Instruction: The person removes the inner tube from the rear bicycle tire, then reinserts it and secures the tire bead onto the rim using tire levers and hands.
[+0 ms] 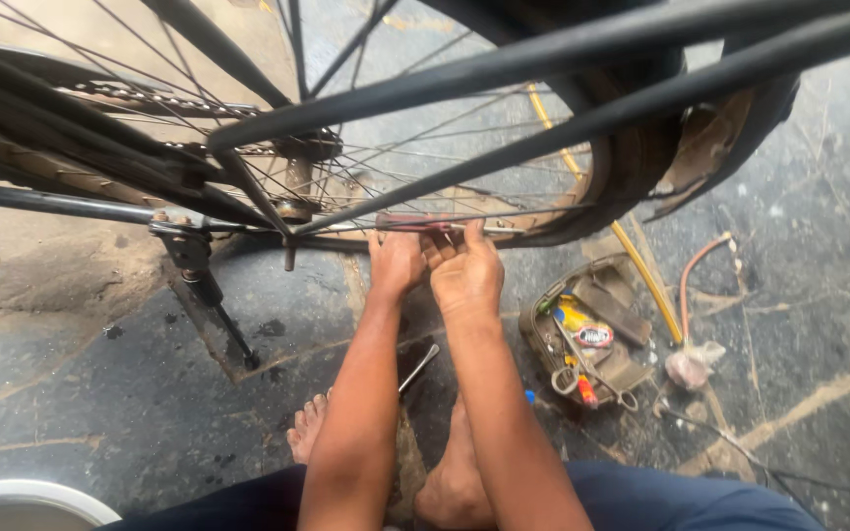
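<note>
Left hand (395,261): it is raised to the lower edge of the wheel rim (504,218), fingers curled onto it. It seems to grip the rim or a thin reddish thing there; I cannot tell which.
Right hand (464,270): it is just beside the left hand, touching it, and its fingers are bent over the same part of the rim. The grip looks closed, but what is between the fingers is hidden.
Reddish strip (413,225): a thin reddish piece lies along the rim directly above both hands, under the fingertips.
Wheel: the bicycle wheel is above the hands, its spokes (415,167) going up from the rim to the hub (299,147).
Tyre (632,147): it hangs loose from the rim, above and to the right of the right hand, with the brown inner side showing.
Frame tubes (543,88): two dark tubes cross in front of the wheel, above the hands.
Kickstand (211,295): it stands on the ground to the left of the left hand.
Metal tool (417,368): a slim shiny tool lies on the ground below the hands, between the forearms.
Tool pouch (592,334): an open brown pouch with scissors and small tubes lies to the right of the right forearm.
Feet (309,425): the bare feet rest on the dark stone floor (100,413) below the hands.
</note>
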